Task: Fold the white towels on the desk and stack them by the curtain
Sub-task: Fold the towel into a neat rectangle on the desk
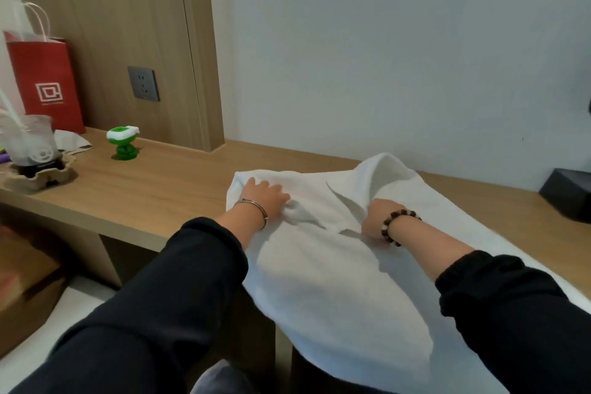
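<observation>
A large white towel [323, 281] lies spread over the wooden desk [166, 182] and hangs over its front edge. My left hand [263, 193] lies on the towel's far left corner, fingers curled down into the cloth. My right hand [379, 217] grips a raised fold of the towel near the middle; that fold stands up in a loop towards the wall. Both arms wear dark sleeves, with a thin bangle on the left wrist and a bead bracelet on the right. No curtain is in view.
At the desk's left end stand a red paper bag [44, 80], a plastic cup in a cardboard holder [35, 150] and a small green toy [123, 142]. A wall socket [143, 83] sits on the wood panel. A black box [569, 198] rests at the right edge.
</observation>
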`<state>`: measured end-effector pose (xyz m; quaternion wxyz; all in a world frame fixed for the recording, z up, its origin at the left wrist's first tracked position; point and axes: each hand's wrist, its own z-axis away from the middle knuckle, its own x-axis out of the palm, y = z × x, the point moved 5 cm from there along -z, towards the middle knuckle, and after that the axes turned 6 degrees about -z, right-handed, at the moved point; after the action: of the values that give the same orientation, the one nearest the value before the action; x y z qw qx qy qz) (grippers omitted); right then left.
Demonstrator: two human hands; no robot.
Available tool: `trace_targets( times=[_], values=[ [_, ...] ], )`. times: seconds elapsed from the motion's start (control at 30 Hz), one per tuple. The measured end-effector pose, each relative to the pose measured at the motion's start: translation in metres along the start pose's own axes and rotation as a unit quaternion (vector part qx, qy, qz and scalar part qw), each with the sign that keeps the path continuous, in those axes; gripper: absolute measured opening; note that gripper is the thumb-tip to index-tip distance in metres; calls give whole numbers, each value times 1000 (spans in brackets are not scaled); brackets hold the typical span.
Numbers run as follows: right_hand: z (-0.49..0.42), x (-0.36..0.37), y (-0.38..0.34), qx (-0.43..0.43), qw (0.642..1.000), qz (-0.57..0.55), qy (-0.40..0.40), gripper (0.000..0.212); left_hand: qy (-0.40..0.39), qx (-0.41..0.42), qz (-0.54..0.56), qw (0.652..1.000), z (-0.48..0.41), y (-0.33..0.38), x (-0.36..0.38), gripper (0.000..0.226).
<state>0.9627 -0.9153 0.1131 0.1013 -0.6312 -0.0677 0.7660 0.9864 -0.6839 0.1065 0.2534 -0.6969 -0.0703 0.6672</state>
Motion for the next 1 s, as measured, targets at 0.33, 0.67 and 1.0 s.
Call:
trace_targets(
  times=[0.33,0.67,1.0],
  values=[
    [2,-19,-39,-252,933,168,192,51,42,123,153,980,-4,49,-10,57],
    [-35,-21,-41,-129,936,328,14,14,-47,74,430,899,-14,41,1,44],
    [-63,-37,47,25,982,58,176,66,52,-11,211,976,-19,61,15,59]
  ],
)
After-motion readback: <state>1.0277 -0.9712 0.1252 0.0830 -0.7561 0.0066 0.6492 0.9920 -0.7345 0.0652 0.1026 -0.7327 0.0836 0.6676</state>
